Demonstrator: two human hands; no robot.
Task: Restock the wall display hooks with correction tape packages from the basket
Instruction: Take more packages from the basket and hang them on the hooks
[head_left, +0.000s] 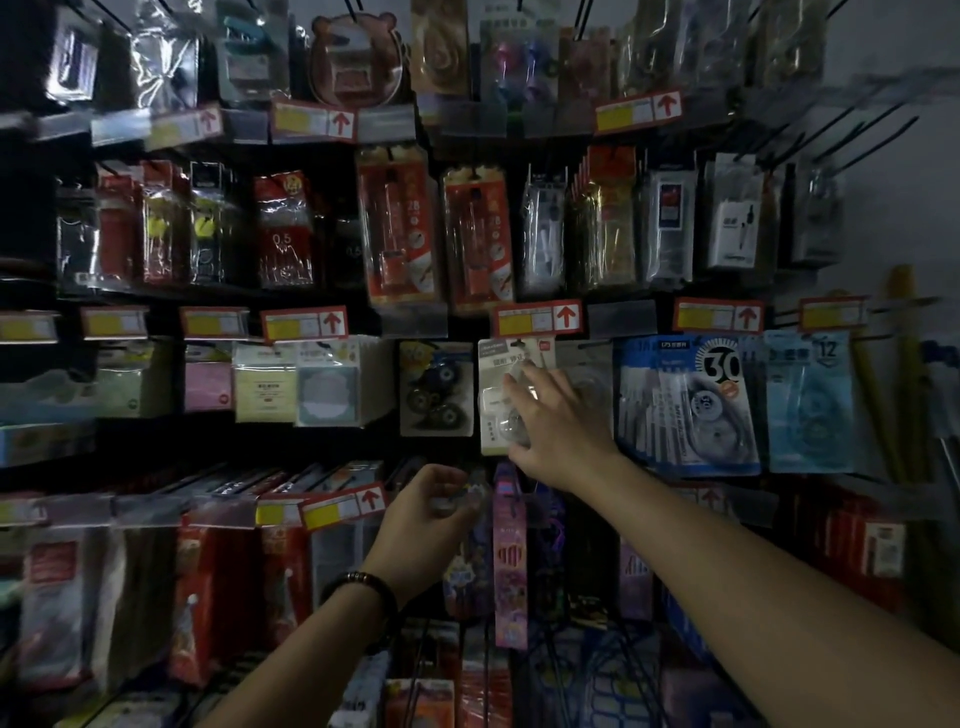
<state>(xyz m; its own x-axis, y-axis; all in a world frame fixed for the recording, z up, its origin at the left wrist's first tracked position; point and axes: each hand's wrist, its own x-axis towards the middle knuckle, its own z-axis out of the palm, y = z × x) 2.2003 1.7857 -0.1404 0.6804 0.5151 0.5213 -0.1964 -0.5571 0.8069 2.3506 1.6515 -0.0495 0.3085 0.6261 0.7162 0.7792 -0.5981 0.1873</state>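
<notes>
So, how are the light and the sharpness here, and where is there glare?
Head view: dim overall, darkest at the left edge; the white package gripped by the right hand is the brightest; glare on the plastic bags top left; the left hand holds a clear item, too blurred to identify.

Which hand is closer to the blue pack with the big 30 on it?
Right. The right hand holds the white pack just left of the blue pack. The left hand is lower and farther left, holding a clear pack.
</notes>
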